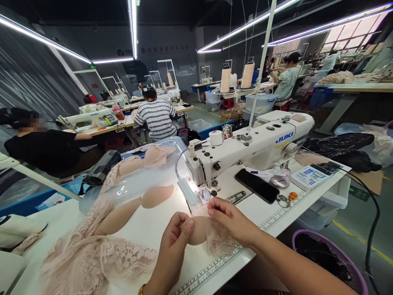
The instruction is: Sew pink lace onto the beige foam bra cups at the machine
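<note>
Between my two hands is a beige bra cup (197, 231) with a piece of sheer lace (219, 239) at its right side. My left hand (178, 235) pinches the cup's left edge between thumb and fingers. The upper right edge, where cup and lace meet, is pinched by my right hand (227, 217). Just beyond my hands stands the needle end of a white sewing machine (242, 143), its lamp lighting the plate. Left of my hands, more beige cups (158, 196) and lace (123, 254) lie on the white table.
A black phone (257, 186), thread snips (236, 197), a round silver tin (279, 181) and a white box (310, 177) lie on the table's right. A printed ruler (211, 272) runs along the front edge. A purple bin (328, 254) stands below right. Several people sit at machines beyond.
</note>
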Motion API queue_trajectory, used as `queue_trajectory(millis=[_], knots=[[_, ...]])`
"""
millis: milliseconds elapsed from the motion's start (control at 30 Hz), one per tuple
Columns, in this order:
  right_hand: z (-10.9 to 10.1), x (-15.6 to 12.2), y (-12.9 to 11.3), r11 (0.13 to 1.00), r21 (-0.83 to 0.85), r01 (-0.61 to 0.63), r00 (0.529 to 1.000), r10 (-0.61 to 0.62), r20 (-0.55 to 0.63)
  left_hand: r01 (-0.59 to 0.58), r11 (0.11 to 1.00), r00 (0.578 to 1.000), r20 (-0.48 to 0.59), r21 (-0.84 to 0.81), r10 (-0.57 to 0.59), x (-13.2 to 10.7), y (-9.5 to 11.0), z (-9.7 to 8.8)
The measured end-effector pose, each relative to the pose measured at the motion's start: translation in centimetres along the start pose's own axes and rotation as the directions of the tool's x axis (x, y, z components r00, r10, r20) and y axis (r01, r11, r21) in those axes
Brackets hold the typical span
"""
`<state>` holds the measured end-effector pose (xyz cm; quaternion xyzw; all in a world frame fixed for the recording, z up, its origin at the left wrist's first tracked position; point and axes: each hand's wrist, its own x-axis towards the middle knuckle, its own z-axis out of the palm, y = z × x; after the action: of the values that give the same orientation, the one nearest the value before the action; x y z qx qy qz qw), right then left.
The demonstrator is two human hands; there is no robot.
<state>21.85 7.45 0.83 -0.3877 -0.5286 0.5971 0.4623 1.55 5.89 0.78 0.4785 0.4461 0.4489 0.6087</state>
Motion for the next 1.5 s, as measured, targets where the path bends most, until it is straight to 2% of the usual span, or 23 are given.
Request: queue_trajectory(millis=[100,167,200,267,333,400,467,533,600,733,867,933,1067,1167,1233,1300,1400,1433,1500], knots=[[0.3,-0.4,0.5,0.998,0.056,-0.009,1.0,0.009,0.009,-0.037,0.998,0.998,0.053,0.047,0.034,-0.3,0.3,0.2],[0.5,-0.8,0.5,0.999,-0.006,0.042,0.999,-0.042,-0.002,-0.11,0.989,0.988,0.118,0.095,0.098,-0.5,0.6,0.3],[0.5,-1.0,0.4,0.996,-0.041,0.077,0.997,-0.077,-0.002,-0.162,0.978,0.982,0.115,0.135,0.147,-0.6,0.7,0.3],[0.6,-1.3,0.0,0.987,-0.085,0.136,0.991,-0.136,0.01,-0.245,0.933,0.968,0.017,0.262,0.249,-0.6,1.0,0.5],[0.7,-1.5,-0.2,0.981,-0.101,0.167,0.986,-0.165,0.026,-0.222,0.902,0.954,-0.106,0.37,0.279,-0.4,1.1,0.6],[0.8,-1.7,-0.2,0.978,-0.108,0.176,0.984,-0.173,0.031,-0.107,0.941,0.982,-0.117,0.321,0.151,-0.2,1.0,0.8],[1.0,-1.9,0.0,0.977,-0.103,0.186,0.983,-0.184,0.027,0.045,0.98,0.999,-0.032,0.195,-0.04,0.0,0.9,0.8],[1.1,-2.2,0.3,0.975,-0.089,0.204,0.979,-0.204,0.011,0.155,0.983,0.986,0.038,0.102,-0.16,0.1,0.7,0.8],[1.2,-2.4,0.5,0.976,-0.07,0.205,0.979,-0.205,0.001,0.211,0.977,0.972,0.097,0.037,-0.214,0.1,0.5,0.6],[1.1,-2.9,0.7,0.99,0.003,0.143,0.985,-0.142,0.096,0.261,0.961,0.944,0.23,-0.088,-0.236,0.0,0.6,0.4],[0.4,-3.0,1.5,0.989,0.13,0.069,0.983,-0.09,0.16,0.308,0.944,0.911,0.323,-0.123,-0.255,0.0,1.2,0.2],[-0.1,-2.9,1.9,0.987,0.158,0.04,0.984,-0.066,0.164,0.299,0.947,0.906,0.346,-0.116,-0.243,0.0,1.4,0.0],[-0.3,-2.8,1.9,0.986,0.155,0.056,0.983,-0.081,0.163,0.272,0.957,0.91,0.35,-0.096,-0.224,-0.1,1.2,0.0],[-0.1,-2.9,1.1,0.986,0.167,0.005,0.969,-0.046,0.242,0.266,0.962,0.907,0.356,-0.064,-0.227,-0.2,1.2,0.2],[-0.3,-3.1,0.3,0.998,0.063,-0.005,0.958,-0.013,0.286,0.261,0.965,0.902,0.363,-0.032,-0.232,-0.2,1.4,0.2],[-0.9,-3.3,-0.4,0.981,-0.183,0.06,0.961,-0.008,0.276,0.25,0.968,0.898,0.373,0.006,-0.234,-0.3,1.6,0.0],[-2.1,-3.5,-1.0,0.822,-0.543,0.17,0.965,-0.027,0.261,0.206,0.975,0.904,0.364,0.09,-0.224,-0.2,1.7,-0.3],[-2.4,-3.6,-1.1,0.778,-0.599,0.191,0.964,-0.034,0.264,0.19,0.975,0.912,0.347,0.118,-0.22,-0.2,1.7,-0.4],[-2.6,-3.7,-1.1,0.743,-0.64,0.196,0.967,-0.037,0.253,0.179,0.971,0.927,0.305,0.157,-0.22,-0.1,1.6,-0.4]])
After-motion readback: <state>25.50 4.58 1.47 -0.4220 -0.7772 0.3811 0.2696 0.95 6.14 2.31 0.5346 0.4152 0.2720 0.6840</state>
